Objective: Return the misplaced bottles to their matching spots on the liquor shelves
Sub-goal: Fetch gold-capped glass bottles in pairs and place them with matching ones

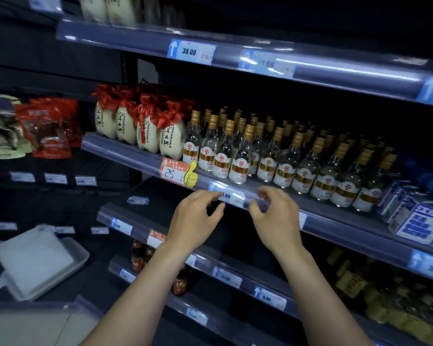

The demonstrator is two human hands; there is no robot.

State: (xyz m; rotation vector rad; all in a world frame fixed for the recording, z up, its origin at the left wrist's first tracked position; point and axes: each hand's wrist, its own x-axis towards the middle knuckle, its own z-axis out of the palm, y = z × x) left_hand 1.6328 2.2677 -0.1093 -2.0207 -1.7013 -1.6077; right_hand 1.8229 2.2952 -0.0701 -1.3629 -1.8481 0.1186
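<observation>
Rows of clear bottles with gold caps (240, 156) fill the middle shelf (335, 221). To their left stand cream ceramic bottles with red bows (148, 131). My left hand (195, 218) and my right hand (275, 216) hover side by side just in front of that shelf's front rail, below the gold-capped bottles. Both have loosely curled fingers and hold nothing. Dark bottles with red labels (138, 258) stand on a lower shelf beneath my left forearm.
Blue and white boxes (415, 221) sit at the right end of the middle shelf. An orange price tag with a yellow thumb (179, 173) hangs on the rail. Red snack bags (50, 126) are at the left. A white tray (40, 265) lies at lower left.
</observation>
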